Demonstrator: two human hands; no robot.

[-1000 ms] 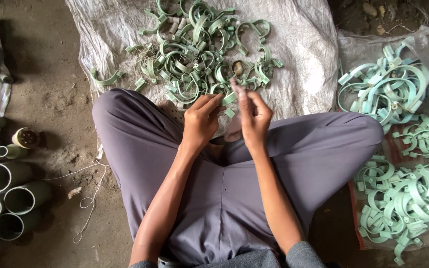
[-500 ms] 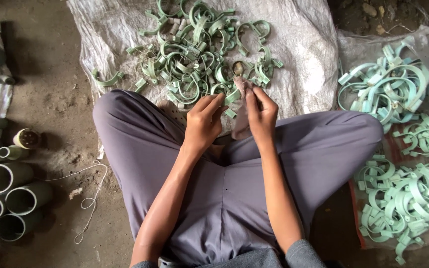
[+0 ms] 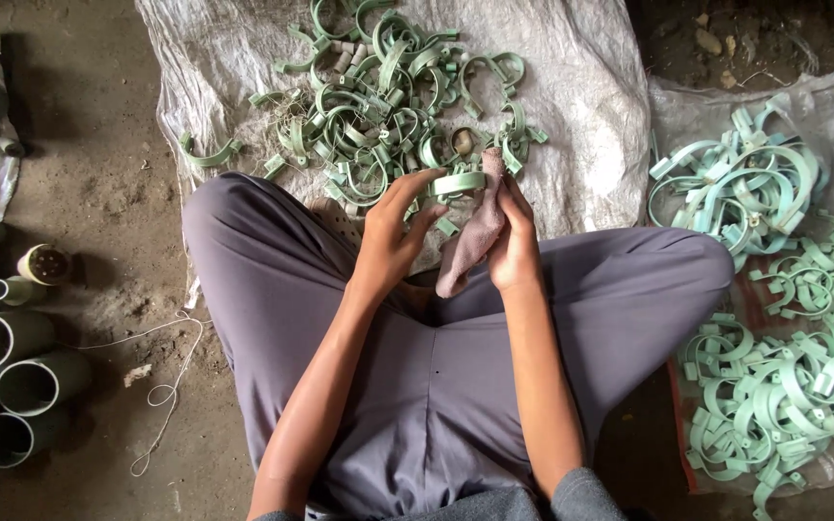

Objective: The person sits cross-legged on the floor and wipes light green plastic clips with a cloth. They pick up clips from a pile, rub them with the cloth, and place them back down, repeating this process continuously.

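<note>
A rough workshop: dirt floor (image 3: 98,183), piled green pipe clamps (image 3: 378,106), cut pipes (image 3: 12,376).

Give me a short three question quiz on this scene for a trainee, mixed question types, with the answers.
1. True or false: the left hand holds a green clamp.
2. What does the right hand hold: A) a cloth, B) a pipe, C) string?
3. Fill in: the loose clamps ahead of the knees lie on a woven ____.

Key
1. True
2. A
3. sack
</note>
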